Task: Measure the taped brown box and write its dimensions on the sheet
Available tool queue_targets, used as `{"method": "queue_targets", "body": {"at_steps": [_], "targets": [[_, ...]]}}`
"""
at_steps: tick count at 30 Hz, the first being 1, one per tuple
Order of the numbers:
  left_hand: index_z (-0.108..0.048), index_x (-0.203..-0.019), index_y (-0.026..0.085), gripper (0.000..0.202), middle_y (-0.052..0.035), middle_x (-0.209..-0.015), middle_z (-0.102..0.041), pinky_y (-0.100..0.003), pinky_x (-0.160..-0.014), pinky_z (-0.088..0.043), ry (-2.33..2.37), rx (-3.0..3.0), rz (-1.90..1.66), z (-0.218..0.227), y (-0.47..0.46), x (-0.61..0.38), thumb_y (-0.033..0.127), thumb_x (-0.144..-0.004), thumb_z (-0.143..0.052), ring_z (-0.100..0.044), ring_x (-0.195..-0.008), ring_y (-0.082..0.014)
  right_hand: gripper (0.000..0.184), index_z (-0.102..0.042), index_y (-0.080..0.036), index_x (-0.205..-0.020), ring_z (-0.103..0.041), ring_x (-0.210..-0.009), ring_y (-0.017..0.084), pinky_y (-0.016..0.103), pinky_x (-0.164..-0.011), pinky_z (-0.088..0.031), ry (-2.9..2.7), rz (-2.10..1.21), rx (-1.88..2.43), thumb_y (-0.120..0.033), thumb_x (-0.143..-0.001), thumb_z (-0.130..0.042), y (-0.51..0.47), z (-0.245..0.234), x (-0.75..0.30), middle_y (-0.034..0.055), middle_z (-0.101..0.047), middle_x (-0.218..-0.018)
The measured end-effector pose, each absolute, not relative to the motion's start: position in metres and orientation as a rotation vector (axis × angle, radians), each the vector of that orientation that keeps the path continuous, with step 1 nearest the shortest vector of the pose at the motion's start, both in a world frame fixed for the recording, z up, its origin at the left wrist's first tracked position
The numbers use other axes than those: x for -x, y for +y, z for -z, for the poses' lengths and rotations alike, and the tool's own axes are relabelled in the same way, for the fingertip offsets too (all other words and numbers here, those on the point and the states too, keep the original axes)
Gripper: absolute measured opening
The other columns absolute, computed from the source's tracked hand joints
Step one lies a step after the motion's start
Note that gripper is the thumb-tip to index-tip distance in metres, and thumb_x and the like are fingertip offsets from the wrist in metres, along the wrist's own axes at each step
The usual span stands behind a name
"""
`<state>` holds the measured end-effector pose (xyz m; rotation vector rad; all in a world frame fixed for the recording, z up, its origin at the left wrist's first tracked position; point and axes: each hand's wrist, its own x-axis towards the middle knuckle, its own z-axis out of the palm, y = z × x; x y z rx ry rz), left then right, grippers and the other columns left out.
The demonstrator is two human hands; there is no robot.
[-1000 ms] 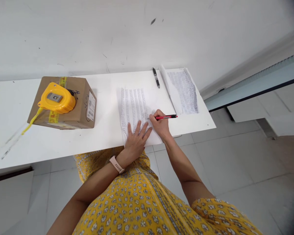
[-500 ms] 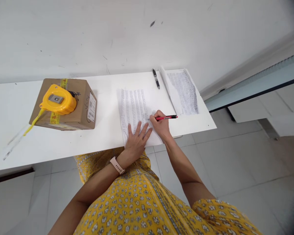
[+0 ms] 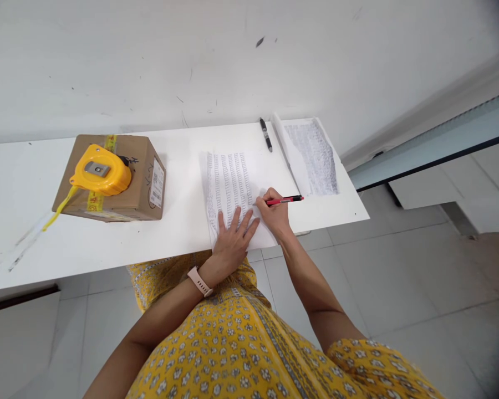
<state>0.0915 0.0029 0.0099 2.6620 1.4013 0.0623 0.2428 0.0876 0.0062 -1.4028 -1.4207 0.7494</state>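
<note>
Red pen (image 3: 280, 200): well right of the box (image 3: 139, 185), pinched in the grip of the right hand (image 3: 275, 215).
Pen handling: judged light, stiff, smooth; best held low on the barrel.
Pen axis: roughly along the tabletop (image 3: 183, 213); writing end toward the box, black end away. Tip contact cannot be told.
Paper (image 3: 239, 183): right of the box, apart from it.
Paper handling: judged light, limp, easily creased; best pressed flat near its edge.
Paper direction: written columns run away from the person.
Left hand (image 3: 230, 244): grip unclenched, fingers spread on the paper.
</note>
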Motion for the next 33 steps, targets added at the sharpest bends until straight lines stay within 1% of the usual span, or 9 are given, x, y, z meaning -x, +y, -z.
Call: {"method": "queue_targets", "body": {"at_steps": [7, 11, 12, 16, 20, 22, 27, 30, 33], "targets": [[-0.021, -0.158, 0.017, 0.09, -0.0121, -0.167, -0.016, -0.078, -0.114, -0.002, 1.386, -2.626, -0.112, -0.008, 0.005, -0.092, 0.022, -0.08, -0.067, -0.004, -0.153, -0.0406, 0.027, -0.037, -0.024, -0.066, -0.038, -0.059, 0.012, 0.028, -0.059, -0.035, -1.337, -0.614, 1.446, -0.027, -0.084, -0.057, 0.089, -0.006, -0.242, -0.0061, -0.038, -0.062], [-0.032, -0.153, 0.013, 0.086, -0.0176, -0.163, -0.026, -0.078, -0.114, -0.005, 1.318, -2.527, -0.215, -0.017, 0.002, -0.087, 0.034, -0.08, -0.072, -0.013, -0.151, -0.043, 0.007, -0.057, -0.021, -0.09, -0.055, -0.081, 0.019, 0.034, -0.075, -0.045, -1.512, -0.428, 1.46, -0.027, -0.087, -0.053, 0.086, -0.007, -0.245, 0.0032, -0.058, -0.086], [-0.037, -0.15, 0.011, 0.082, -0.0199, -0.161, -0.031, -0.076, -0.115, -0.012, 1.291, -2.49, -0.278, -0.024, 0.0, -0.082, 0.038, -0.08, -0.072, -0.018, -0.15, -0.0426, 0.014, -0.06, -0.021, -0.097, -0.056, -0.09, 0.022, 0.036, -0.079, -0.046, -1.627, -0.374, 1.432, -0.024, -0.087, -0.051, 0.084, -0.006, -0.245, 0.0064, -0.06, -0.094], [-0.053, -0.134, 0.016, 0.049, -0.0171, -0.147, -0.053, -0.052, -0.113, -0.041, 1.27, -2.41, -0.902, -0.077, -0.011, -0.038, 0.032, -0.089, -0.064, -0.038, -0.144, -0.03, 0.044, -0.061, -0.02, -0.121, -0.055, -0.095, 0.027, 0.04, -0.08, -0.047, -1.904, -0.228, 1.394, -0.015, -0.08, -0.047, 0.081, 0.005, -0.246, 0.0107, -0.063, -0.102], [-0.057, -0.12, 0.023, 0.032, -0.0119, -0.13, -0.063, -0.052, -0.109, -0.043, 1.754, -2.362, -1.645, -0.134, -0.019, 0.029, 0.018, -0.089, -0.062, -0.051, -0.133, -0.0273, 0.05, -0.062, -0.021, -0.123, -0.06, -0.095, 0.026, 0.04, -0.082, -0.049, -1.762, -0.148, 1.479, -0.008, -0.081, -0.038, 0.087, 0.023, -0.24, 0.0097, -0.067, -0.098], [-0.055, -0.123, 0.021, 0.037, -0.0152, -0.132, -0.061, -0.056, -0.11, -0.039, 2.126, -2.282, -1.736, -0.148, -0.016, 0.062, 0.023, -0.088, -0.066, -0.05, -0.132, -0.0314, 0.047, -0.061, -0.021, -0.125, -0.062, -0.094, 0.026, 0.04, -0.081, -0.05, -1.701, -0.164, 1.496, -0.014, -0.084, -0.039, 0.089, 0.027, -0.238, 0.0092, -0.068, -0.099], [-0.04, -0.142, 0.017, 0.079, -0.0219, -0.138, -0.055, -0.06, -0.108, -0.037, 2.501, -1.996, -1.226, -0.139, 0.014, 0.112, 0.042, -0.077, -0.076, -0.046, -0.133, -0.0407, 0.04, -0.064, -0.018, -0.123, -0.065, -0.089, 0.03, 0.044, -0.078, -0.051, -1.584, -0.077, 1.548, -0.031, -0.091, -0.043, 0.086, 0.016, -0.23, 0.0131, -0.07, -0.097], [-0.037, -0.144, 0.02, 0.084, -0.0183, -0.129, -0.061, -0.057, -0.102, -0.042, 2.465, -1.791, -1.282, -0.131, 0.022, 0.115, 0.041, -0.073, -0.077, -0.057, -0.12, -0.038, 0.038, -0.067, -0.018, -0.118, -0.066, -0.092, 0.032, 0.047, -0.085, -0.052, -1.529, -0.002, 1.464, -0.034, -0.092, -0.045, 0.071, 0.002, -0.225, 0.0148, -0.071, -0.095], [-0.039, -0.141, 0.02, 0.083, -0.013, -0.116, -0.063, -0.047, -0.094, -0.048, 2.236, -1.588, -1.556, -0.135, 0.002, 0.103, 0.04, -0.071, -0.078, -0.062, -0.108, -0.0312, 0.032, -0.07, -0.023, -0.112, -0.065, -0.099, 0.033, 0.051, -0.095, -0.049, -1.455, -0.149, 1.366, -0.038, -0.089, -0.053, 0.039, -0.016, -0.209, 0.0153, -0.072, -0.104]]}}
